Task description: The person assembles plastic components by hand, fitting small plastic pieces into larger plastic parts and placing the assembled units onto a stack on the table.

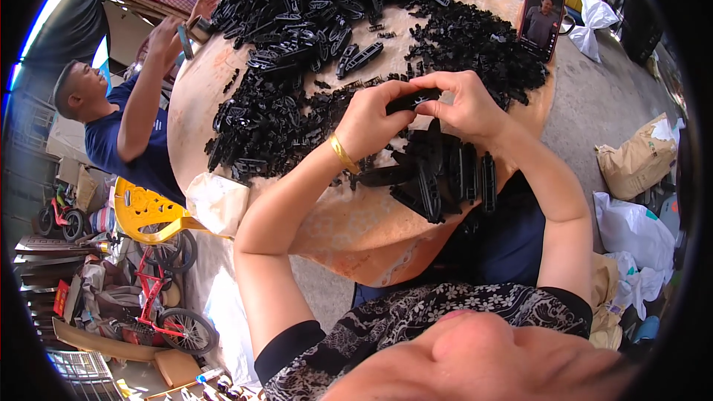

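Over the table my left hand (376, 113) and my right hand (466, 106) are closed on a long, narrow black plastic piece (405, 102), its ends partly hidden by my fingers. Just below my hands, near the table's front edge, lies a small pile of long black plastic pieces (438, 176) with pointed ends. Behind and left of my left hand spreads a heap of small black plastic parts (256, 128); another heap of small parts (475, 44) lies beyond my right hand. Two long pieces (360, 59) sit apart farther back.
A large mound of long black pieces (297, 0) covers the far side of the round table (327, 215). A phone (541, 21) stands at the right rim. Across on the left sits another person (126, 119) with raised hands. A yellow chair (145, 212) and a white bag (217, 203) are nearby.
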The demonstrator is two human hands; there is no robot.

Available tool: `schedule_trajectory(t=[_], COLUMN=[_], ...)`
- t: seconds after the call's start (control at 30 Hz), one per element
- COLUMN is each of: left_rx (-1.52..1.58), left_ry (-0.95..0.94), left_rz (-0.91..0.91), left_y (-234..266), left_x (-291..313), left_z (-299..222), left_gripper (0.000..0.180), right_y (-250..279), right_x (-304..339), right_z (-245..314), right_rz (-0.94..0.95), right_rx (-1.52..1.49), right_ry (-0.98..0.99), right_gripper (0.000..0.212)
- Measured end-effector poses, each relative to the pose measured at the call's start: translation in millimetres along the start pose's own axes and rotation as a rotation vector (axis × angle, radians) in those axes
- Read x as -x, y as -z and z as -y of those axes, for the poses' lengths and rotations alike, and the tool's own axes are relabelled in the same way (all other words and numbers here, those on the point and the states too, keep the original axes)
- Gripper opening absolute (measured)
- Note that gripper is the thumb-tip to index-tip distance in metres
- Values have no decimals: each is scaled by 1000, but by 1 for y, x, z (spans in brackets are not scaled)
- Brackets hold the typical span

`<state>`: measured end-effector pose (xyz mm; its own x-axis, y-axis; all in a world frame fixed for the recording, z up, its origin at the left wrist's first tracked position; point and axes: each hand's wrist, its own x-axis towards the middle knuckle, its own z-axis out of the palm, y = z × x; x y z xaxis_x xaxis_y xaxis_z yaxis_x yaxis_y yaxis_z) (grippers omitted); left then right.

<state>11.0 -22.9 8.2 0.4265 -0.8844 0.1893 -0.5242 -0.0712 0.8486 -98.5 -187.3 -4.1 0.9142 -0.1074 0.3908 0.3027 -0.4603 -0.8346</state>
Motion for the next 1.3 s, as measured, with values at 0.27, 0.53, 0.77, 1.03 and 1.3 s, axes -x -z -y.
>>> schedule_trajectory(t=[0.27,0.53,0.77,1.03,1.3], left_rx=[66,-706,-660,-826,-833], left_ry=[-72,-190,42,-8,-134], left_rz=[308,-342,-75,-181,-312], left_y=[5,36,51,39,34], left_x=[-3,-49,-51,-37,-37], left_z=[-15,75,54,47,40], left_gripper=[31,36,29,23,24], right_y=[19,-3,4,-4,-5], right_x=[-11,-4,-4,-2,-2], right_z=[-27,-43,-34,-29,-14], right_rz=[-17,-109,39,-152,-210], right_rx=[-168,1064,952,805,423], right_ry=[-146,193,220,384,198], right_gripper=[32,29,16,8,19])
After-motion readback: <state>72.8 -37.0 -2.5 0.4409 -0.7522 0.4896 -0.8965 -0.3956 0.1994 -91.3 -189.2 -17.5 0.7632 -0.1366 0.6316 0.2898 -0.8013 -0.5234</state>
